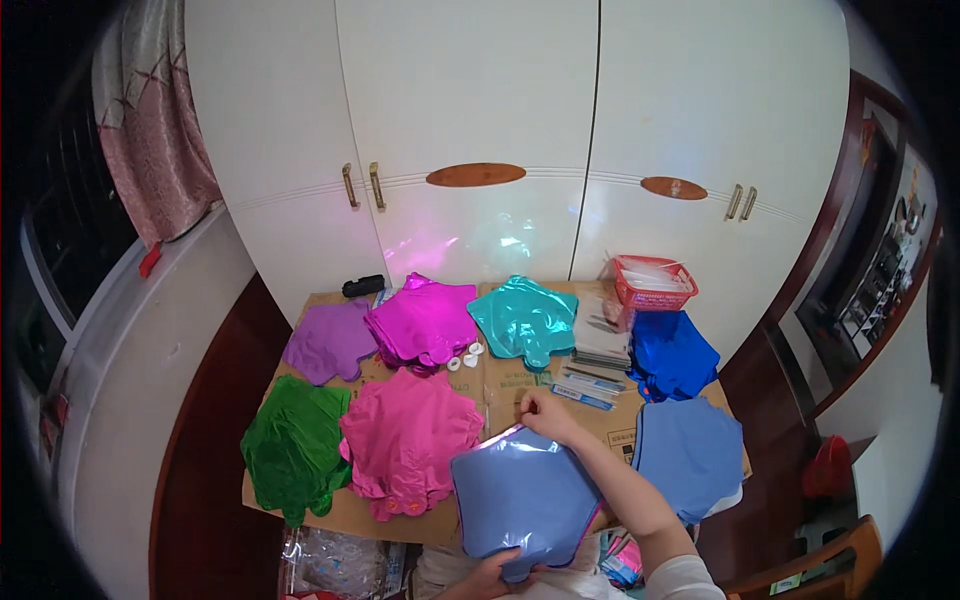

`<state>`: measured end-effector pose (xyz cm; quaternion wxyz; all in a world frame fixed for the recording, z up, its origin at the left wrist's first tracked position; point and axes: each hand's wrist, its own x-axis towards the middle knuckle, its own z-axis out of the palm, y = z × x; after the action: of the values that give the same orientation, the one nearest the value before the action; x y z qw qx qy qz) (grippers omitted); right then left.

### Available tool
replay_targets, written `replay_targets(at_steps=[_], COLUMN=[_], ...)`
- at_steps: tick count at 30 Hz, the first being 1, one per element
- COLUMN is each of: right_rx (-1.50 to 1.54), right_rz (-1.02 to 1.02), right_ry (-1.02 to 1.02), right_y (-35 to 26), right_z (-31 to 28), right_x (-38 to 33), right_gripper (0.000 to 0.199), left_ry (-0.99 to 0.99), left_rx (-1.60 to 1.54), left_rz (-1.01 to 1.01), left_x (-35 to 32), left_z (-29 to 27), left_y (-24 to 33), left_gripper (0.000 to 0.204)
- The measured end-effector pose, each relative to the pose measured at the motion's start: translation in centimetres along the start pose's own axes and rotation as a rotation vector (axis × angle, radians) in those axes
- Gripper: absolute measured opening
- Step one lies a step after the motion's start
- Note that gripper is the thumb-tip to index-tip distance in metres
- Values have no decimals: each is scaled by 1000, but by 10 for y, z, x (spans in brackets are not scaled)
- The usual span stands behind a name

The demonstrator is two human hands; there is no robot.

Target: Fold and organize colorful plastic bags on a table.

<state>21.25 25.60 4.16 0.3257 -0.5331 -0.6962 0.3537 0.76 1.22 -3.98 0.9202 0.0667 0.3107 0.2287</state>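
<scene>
A flat, star-shaped foil balloon point(525, 490), greyish blue with a shiny pink edge, lies tilted at the near side of the table. My left hand point(490, 575) grips its lower end by the neck, fingers partly hidden beneath it. At the balloon's top point is my right hand point(545, 412), fingers pinched together; what they hold, if anything, is too small to make out. To the right rests a stack of similar greyish-blue foil balloons point(690, 455). A crinkled pink pile of foil balloons point(410, 440) lies to the left.
Green point(295, 440), purple point(330, 340), magenta point(422, 318), teal point(525, 318) and dark blue point(675, 352) foil piles cover the cardboard-topped table point(330, 515). Small white discs point(470, 357), flat packets point(590, 385) and a red basket point(655, 283) sit among them. White cabinets point(480, 90) stand behind.
</scene>
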Motion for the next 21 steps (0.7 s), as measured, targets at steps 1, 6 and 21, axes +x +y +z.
replay_targets(at_steps=[1, 6, 21], right_rx=[-16, -304, -376], right_rz=[-43, -137, -1], right_ry=[5, -99, -53], right_y=[3, -10, -13], right_z=[-3, -23, -16], right_x=[-1, -12, -13], right_gripper=[14, 22, 34], left_ry=[-21, 6, -76], left_rx=[-34, -202, -227], left_rz=[-16, -67, -189], left_x=[1, 5, 5], left_z=[-3, -9, 11], left_y=[-1, -6, -3], left_gripper=[55, 57, 49])
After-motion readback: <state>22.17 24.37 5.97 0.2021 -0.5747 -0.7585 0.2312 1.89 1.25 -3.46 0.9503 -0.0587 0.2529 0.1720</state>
